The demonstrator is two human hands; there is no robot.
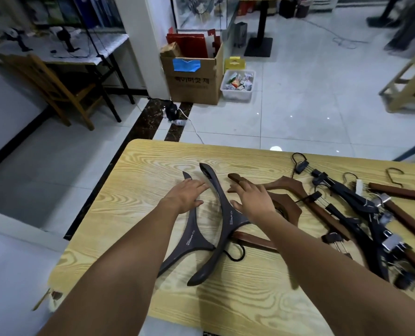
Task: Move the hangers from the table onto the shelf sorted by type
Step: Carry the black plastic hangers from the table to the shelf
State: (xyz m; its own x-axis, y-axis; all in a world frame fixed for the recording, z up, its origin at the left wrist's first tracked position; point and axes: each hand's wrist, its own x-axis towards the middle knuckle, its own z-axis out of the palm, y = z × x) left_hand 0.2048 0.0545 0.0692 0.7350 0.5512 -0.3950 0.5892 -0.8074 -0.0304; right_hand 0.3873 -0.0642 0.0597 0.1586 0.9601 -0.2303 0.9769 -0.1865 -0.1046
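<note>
A tangled heap of clip hangers [361, 209], black bars and brown wooden bars with metal clips and wire hooks, crowds the right side of the table [141, 170]. Between that heap and the hands lie broad brown wooden hangers [290, 187], overlapping one another. Nearer the left edge lie 2 dark coat hangers, smooth, wide-shouldered and curved, each with small pale lettering. These are the left dark hanger [193, 236] and the right dark hanger [228, 214], which overlap near their middles.

The left hand [184, 195] rests flat on the left dark hanger's upper arm, fingers straight, gripping nothing. The right hand [252, 197] lies with its fingers stretched over one end of the brown wooden hangers and its thumb just beside the right dark hanger, also holding nothing.

The tabletop is pale yellow with bold wood grain and rounded corners. On the glossy tiled floor beyond stands an open cardboard box [194, 78] patched with blue tape, holding red folded paper items. Beside it a white plastic bin [236, 95] holds small packets. A wooden chair [54, 86] stands to the left.
</note>
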